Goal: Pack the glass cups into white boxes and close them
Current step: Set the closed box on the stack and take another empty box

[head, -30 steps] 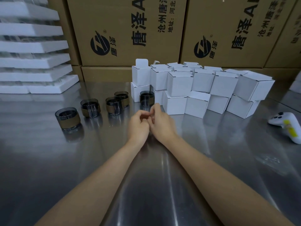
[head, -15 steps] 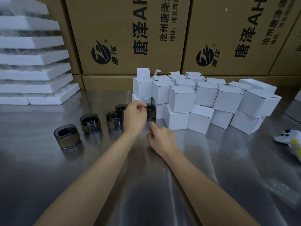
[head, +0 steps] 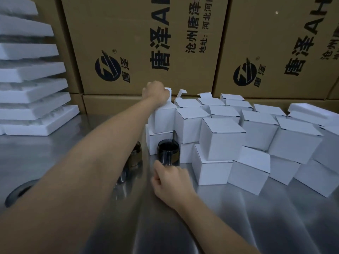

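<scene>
Reaching far across the steel desk [head: 247, 220], the person's left hand [head: 156, 92] sits on top of the open box [head: 163, 119] at the upper left corner of the pile of white boxes [head: 222, 138]. Its grip is curled down around the box's raised lid flap [head: 169, 91], a sliver of which shows just beside the knuckles. The fingertips themselves are hidden behind the back of the hand.

The right hand [head: 172, 179] rests on the desk nearer the person. Its grip is loosely curled with the thumb up, and nothing shows inside it. Just beyond that hand, close to its thumb, a dark glass cup [head: 168, 152] stands upright against the foot of the pile, below the open box.

A second cup [head: 137, 153] peeks out from behind the left forearm. A blurred third cup [head: 16, 191] shows at the lower left edge of the desk.

The other white boxes are stacked two high with their lids shut, apart from a couple at the back with flaps up. White foam trays [head: 33, 70] are piled at the left, and big printed brown cartons [head: 146, 43] form a wall behind everything.
</scene>
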`<action>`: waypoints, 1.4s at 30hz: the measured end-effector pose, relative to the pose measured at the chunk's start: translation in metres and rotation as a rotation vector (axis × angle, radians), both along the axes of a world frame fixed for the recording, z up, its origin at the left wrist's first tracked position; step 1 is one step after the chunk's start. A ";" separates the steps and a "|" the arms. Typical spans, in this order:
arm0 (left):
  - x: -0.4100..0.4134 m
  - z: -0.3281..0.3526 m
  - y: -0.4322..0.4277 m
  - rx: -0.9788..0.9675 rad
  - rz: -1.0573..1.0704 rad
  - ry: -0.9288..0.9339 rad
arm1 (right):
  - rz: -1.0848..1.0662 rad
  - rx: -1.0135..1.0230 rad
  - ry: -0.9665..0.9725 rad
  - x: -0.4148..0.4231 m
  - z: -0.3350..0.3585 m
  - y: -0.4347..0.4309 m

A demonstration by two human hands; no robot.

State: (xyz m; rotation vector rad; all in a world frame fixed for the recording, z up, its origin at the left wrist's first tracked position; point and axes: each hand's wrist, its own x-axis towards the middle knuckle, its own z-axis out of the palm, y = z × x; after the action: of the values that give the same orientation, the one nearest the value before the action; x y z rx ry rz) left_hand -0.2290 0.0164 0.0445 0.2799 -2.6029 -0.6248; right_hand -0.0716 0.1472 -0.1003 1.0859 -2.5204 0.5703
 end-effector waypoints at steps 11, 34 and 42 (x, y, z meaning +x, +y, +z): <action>-0.060 0.002 -0.011 -0.185 0.016 -0.486 | -0.036 -0.025 0.215 -0.004 -0.009 -0.001; -0.058 0.003 -0.011 -0.395 -0.121 -0.392 | 0.148 -0.103 -0.054 -0.005 -0.005 0.001; -0.029 0.003 -0.012 -0.184 -0.171 -0.533 | 0.096 -0.094 -0.086 -0.004 -0.002 0.001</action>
State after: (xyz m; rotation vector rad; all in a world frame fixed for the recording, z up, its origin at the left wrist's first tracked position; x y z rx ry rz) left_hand -0.2578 0.0046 0.0480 0.1828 -3.1997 -0.3982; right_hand -0.0754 0.1486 -0.1027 1.1754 -2.4966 0.7691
